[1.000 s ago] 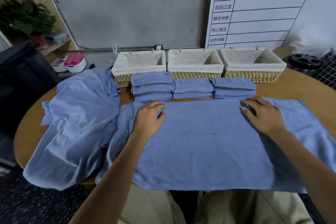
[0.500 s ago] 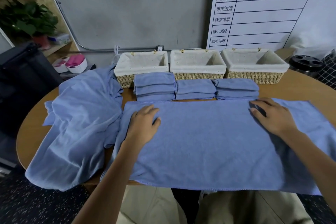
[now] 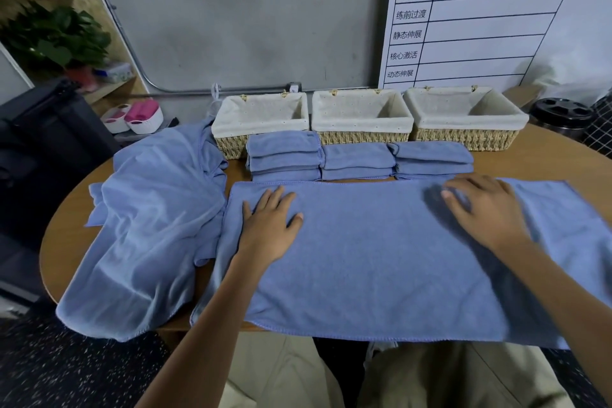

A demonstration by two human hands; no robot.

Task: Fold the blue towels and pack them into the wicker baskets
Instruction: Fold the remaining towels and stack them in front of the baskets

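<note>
Both hands have slid outward: left hand [image 3: 270,225] and right hand [image 3: 485,209] press flat, fingers straight, on the spread towel [image 3: 381,258], whose near edge overhangs the table [image 3: 69,225]. Board [image 3: 496,13] reads "训练计划表".

Spread towel [image 3: 381,258] runs off the right edge; right hand [image 3: 486,209] is motion-blurred

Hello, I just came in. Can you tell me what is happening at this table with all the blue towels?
A person is flattening one blue towel spread on the round table, left hand and right hand both resting open on it. Three stacks of folded towels wait in front of three wicker baskets, which look empty. A heap of unfolded towels lies at the left.
</note>
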